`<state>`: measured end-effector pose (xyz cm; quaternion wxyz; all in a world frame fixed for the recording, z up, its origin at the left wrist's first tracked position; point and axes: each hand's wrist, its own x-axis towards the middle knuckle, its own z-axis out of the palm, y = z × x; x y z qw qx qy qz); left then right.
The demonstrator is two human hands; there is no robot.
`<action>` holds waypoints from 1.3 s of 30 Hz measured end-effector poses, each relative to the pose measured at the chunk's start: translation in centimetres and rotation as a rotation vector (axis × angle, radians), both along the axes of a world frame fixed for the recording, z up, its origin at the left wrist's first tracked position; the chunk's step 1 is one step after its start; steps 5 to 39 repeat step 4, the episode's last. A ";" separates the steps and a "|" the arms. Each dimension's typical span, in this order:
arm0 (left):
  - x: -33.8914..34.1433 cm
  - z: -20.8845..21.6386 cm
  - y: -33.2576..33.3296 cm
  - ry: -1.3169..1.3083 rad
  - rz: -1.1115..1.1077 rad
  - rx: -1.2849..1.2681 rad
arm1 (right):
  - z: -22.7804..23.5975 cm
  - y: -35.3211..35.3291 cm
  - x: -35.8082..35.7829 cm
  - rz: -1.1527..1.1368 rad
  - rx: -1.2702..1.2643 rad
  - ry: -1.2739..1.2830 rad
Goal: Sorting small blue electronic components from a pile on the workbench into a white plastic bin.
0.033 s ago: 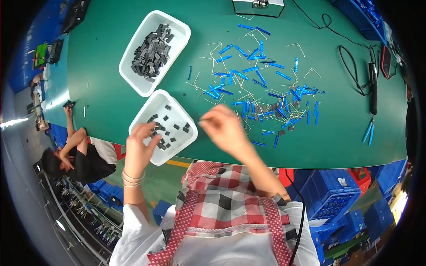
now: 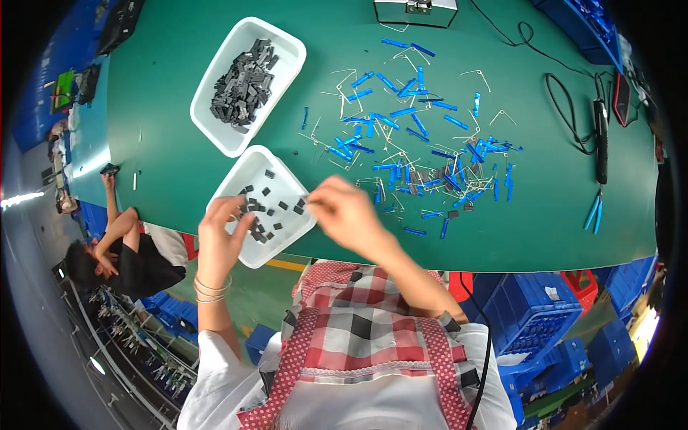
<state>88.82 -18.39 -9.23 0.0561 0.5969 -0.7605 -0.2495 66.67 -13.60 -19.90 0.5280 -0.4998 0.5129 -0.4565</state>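
A small white tray [image 2: 304, 228] near the table's front edge holds several loose, small, flat black pieces [image 2: 259, 236]. My left hand [image 2: 217, 240] reaches over its left side, thumb and fingers apart, with no piece seen between them. At the tray's right rim is my right hand [image 2: 347, 216], thumb and forefinger pinched together. A small dark bit shows at those fingertips, too small to name. To the right lies a loose spread of blue strips [image 2: 405, 111] and bent, coiled wire springs [image 2: 503, 116], densest at its lower right.
Behind the small tray, a larger white tray [image 2: 208, 118] holds a heap of black pieces [image 2: 244, 86]. A black-handled tool with blue grips [image 2: 600, 143] and its cable lie at the right. A metal box [image 2: 416, 13] stands at the back. Another person [image 2: 125, 247] sits at the left.
My right hand has moved left, from beside the small tray to its right rim, still pinched. My left hand has stayed nearly in place over the tray.
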 end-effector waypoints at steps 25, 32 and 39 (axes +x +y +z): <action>-1.9 -0.5 -0.6 0.089 0.043 0.031 | 0.5 -0.6 1.5 0.141 -0.041 0.217; -1.9 -0.5 -0.6 0.089 0.043 0.031 | 0.5 -0.6 1.5 0.141 -0.041 0.217; -1.9 -0.5 -0.6 0.089 0.043 0.031 | 0.5 -0.6 1.5 0.141 -0.041 0.217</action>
